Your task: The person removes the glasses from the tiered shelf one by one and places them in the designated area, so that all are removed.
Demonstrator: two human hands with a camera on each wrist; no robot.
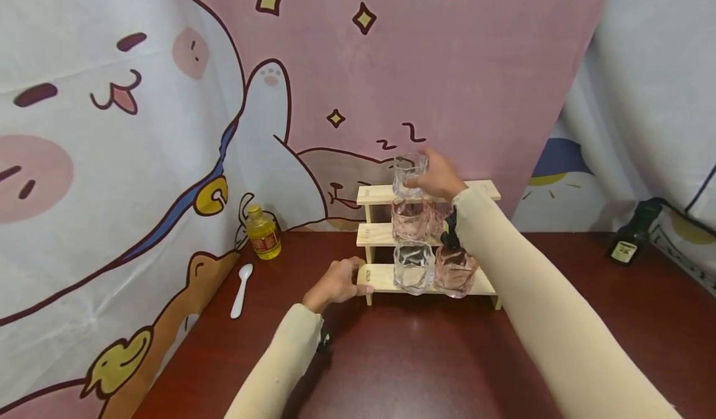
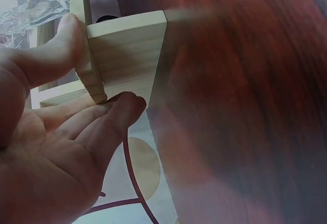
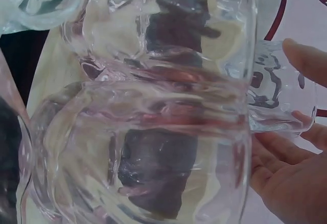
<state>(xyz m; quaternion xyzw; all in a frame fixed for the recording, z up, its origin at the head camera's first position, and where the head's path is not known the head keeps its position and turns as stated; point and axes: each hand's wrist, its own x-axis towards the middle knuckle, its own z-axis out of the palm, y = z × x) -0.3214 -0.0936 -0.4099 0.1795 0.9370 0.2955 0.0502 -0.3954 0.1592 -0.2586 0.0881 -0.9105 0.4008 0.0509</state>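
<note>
A three-tier wooden rack [image 1: 486, 189] stands on the table with tumblers on its steps. My left hand [image 1: 338, 280] grips the left end of its lowest shelf; in the left wrist view the thumb lies on one side of the board [image 2: 84, 55] and the fingers on the other. At the top shelf my right hand [image 1: 442, 176] holds a clear glass tumbler [image 1: 410, 167] between thumb and fingers. Below are a pink tumbler [image 1: 410, 221] with another partly hidden beside it, then a clear tumbler [image 1: 414, 270] and a pink tumbler [image 1: 454, 275] on the bottom shelf.
A yellow bottle [image 1: 263, 232] and a white spoon [image 1: 241, 291] are on the left of the dark red table [image 1: 425, 357]. At the far right stands a dark bottle [image 1: 634, 231]. A printed cloth [image 1: 475, 52] hangs behind the rack.
</note>
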